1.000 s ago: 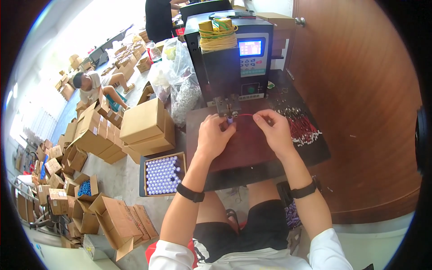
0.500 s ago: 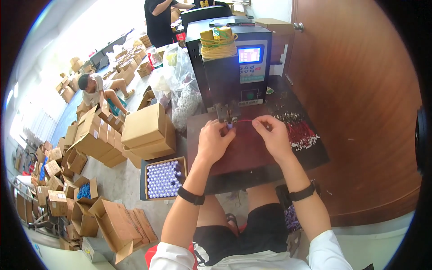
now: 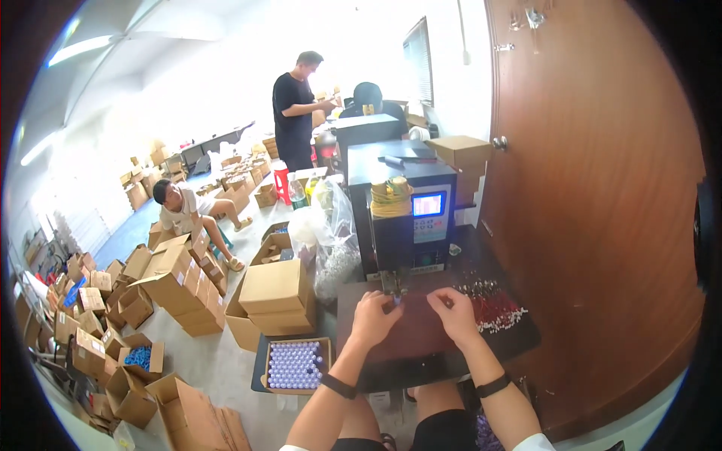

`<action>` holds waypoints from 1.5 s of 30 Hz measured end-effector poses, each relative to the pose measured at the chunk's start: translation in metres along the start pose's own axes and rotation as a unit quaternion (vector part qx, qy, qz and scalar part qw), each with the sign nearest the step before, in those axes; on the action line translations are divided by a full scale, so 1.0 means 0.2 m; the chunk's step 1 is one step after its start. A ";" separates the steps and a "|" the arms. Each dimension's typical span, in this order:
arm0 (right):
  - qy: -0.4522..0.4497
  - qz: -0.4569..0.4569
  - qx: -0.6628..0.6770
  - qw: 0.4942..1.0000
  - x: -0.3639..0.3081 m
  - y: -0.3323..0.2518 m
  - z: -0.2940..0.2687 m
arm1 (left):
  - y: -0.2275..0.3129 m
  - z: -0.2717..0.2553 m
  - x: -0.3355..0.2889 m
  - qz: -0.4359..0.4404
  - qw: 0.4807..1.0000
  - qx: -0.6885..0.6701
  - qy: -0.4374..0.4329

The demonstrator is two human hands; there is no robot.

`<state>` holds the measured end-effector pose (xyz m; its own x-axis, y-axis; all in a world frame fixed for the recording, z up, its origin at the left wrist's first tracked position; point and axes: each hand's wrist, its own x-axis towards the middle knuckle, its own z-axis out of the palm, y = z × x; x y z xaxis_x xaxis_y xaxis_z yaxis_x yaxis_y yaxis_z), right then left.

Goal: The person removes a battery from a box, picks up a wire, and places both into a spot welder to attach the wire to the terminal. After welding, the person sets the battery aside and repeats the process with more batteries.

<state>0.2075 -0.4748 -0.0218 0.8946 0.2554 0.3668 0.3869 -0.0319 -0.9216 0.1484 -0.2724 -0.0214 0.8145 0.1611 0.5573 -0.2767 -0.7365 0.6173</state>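
My left hand (image 3: 373,316) is closed around a small lilac cylindrical battery cell (image 3: 398,299), holding it upright under the head (image 3: 392,283) of a black machine that looks like a spot welder (image 3: 392,239). Right of it, my right hand (image 3: 453,312) pinches thumb and forefinger together above the dark red work surface (image 3: 410,342). The thin red wire in that pinch is hard to make out now. Close beyond my right hand lies a pile of red wires with white connectors (image 3: 492,304). The machine carries a lit blue screen (image 3: 428,204) and a roll of yellow cord (image 3: 392,199).
Left of the work surface stands a box of lilac cells (image 3: 295,366), with closed cartons (image 3: 277,297) and clear plastic bags (image 3: 337,259) behind. A brown door (image 3: 594,195) borders the right. One person (image 3: 294,113) stands at the back; another (image 3: 188,210) sits among cartons.
The view has tilted up, so the machine and hands sit lower and more of the room shows. My hands keep nearly the same places at the machine. The red wire between them no longer shows clearly.
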 end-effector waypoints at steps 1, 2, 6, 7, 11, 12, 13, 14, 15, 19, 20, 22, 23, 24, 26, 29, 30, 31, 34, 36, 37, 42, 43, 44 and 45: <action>-0.001 0.004 0.010 1.000 0.00 -0.01 0.00 | 0.00 -0.01 0.00 -0.037 0.999 0.009 -0.030; -0.002 0.000 0.009 1.000 0.00 0.00 0.00 | 0.00 -0.01 0.00 -0.036 0.999 0.008 -0.027; 0.000 0.012 0.025 1.000 0.01 0.02 -0.01 | -0.03 0.02 0.00 -0.014 1.000 0.012 -0.025; 0.000 0.016 0.031 0.999 0.01 0.02 -0.01 | -0.04 0.02 0.00 0.005 1.000 0.008 -0.012; 0.000 0.012 0.028 1.000 0.01 -0.02 -0.01 | -0.02 0.01 0.01 0.009 1.000 -0.002 -0.009; -0.003 0.013 0.032 0.999 0.02 -0.01 -0.01 | -0.02 0.01 0.01 0.005 1.000 -0.003 -0.008; -0.006 0.014 0.035 0.999 0.02 -0.01 -0.01 | -0.02 0.01 0.01 0.002 1.000 -0.003 -0.006; -0.007 0.013 0.035 0.999 0.01 -0.02 0.00 | -0.02 0.01 0.00 0.002 1.000 -0.003 -0.005; -0.005 0.017 0.035 0.999 0.00 -0.03 0.00 | -0.02 0.00 0.00 0.001 1.000 -0.002 -0.004; -0.011 0.022 0.029 0.999 -0.03 -0.03 0.00 | 0.00 -0.02 -0.04 0.001 1.000 -0.003 -0.009; -0.009 0.025 0.029 0.999 -0.04 -0.04 0.00 | 0.01 -0.03 -0.04 0.001 1.000 -0.004 -0.012; 0.001 0.017 0.036 0.999 -0.06 -0.07 -0.03 | 0.03 -0.03 -0.04 0.019 0.998 -0.027 -0.052; 0.011 0.020 0.052 0.998 -0.06 -0.08 -0.07 | 0.03 -0.02 -0.03 0.018 0.997 -0.031 -0.064; 0.023 0.027 0.067 0.997 -0.09 -0.09 -0.12 | 0.04 -0.02 -0.04 0.000 0.992 -0.088 -0.087; 0.039 0.038 0.065 0.996 -0.14 -0.20 -0.26 | 0.05 -0.02 -0.03 -0.024 0.984 -0.137 -0.116; 0.050 0.033 0.013 0.998 -0.26 -0.32 -0.48 | 0.06 -0.12 -0.04 -0.062 0.987 -0.114 -0.093; 0.073 0.035 -0.009 0.997 -0.33 -0.33 -0.60 | 0.04 -0.09 -0.02 -0.066 0.984 -0.132 -0.096; 0.092 0.044 -0.027 0.994 -0.38 -0.28 -0.70 | 0.03 -0.11 -0.01 -0.053 0.986 -0.129 -0.097; 0.134 0.112 -0.114 0.978 -0.66 -0.10 -1.02 | 0.07 -0.05 0.03 -0.047 0.982 -0.145 -0.109; 0.135 0.198 -0.194 0.951 -0.85 0.10 -1.19 | 0.09 -0.02 0.04 -0.055 0.982 -0.131 -0.126; 0.131 0.206 -0.235 0.941 -0.96 0.25 -1.28 | 0.10 -0.02 0.04 -0.053 0.981 -0.134 -0.129; 0.114 0.217 -0.343 0.907 -1.05 0.39 -1.25 | 0.09 -0.02 0.00 -0.052 0.984 -0.112 -0.130; 0.135 0.174 -0.306 0.926 -0.98 0.38 -1.19 | 0.09 -0.03 0.00 -0.051 0.984 -0.110 -0.132; 0.154 0.130 -0.267 0.942 -0.90 0.36 -1.13 | 0.09 -0.04 -0.01 -0.056 0.984 -0.109 -0.129; 0.151 0.091 -0.270 0.947 -0.82 0.35 -1.08 | 0.09 -0.03 -0.01 -0.060 0.984 -0.109 -0.128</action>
<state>0.1360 -0.7272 -0.1198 0.9492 -0.0866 0.3025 0.2050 -0.5592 -0.8033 0.1376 -0.2823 -0.0077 0.9420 0.0480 0.3322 -0.2503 -0.5588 0.7906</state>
